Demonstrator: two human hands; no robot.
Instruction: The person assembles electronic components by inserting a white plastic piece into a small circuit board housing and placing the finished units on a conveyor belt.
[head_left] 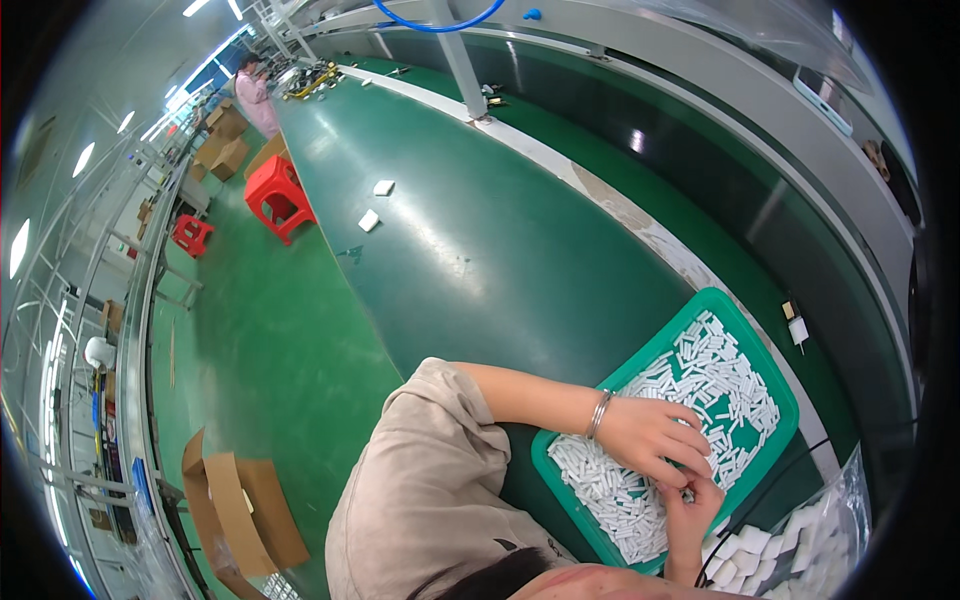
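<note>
A green plastic tray (783, 385) holds a great many short white stick-like pieces (738, 373), spread loosely with bare tray bottom between some of them. My left hand (655, 437), a silver bangle on its wrist, reaches over the tray from the left with its fingers bent. My right hand (692, 512) comes up from the lower right, thumb and fingers pinched together. The fingertips of both hands meet above the pieces. Whatever is between them is too small and too covered to make out.
The tray sits on a long green worktable (480, 270); two white blocks (384, 188) lie farther along. A clear bag (830, 530) of white blocks is at the lower right. Red stools (278, 195), an open carton (245, 510) and a person in pink (257, 97) are to the left.
</note>
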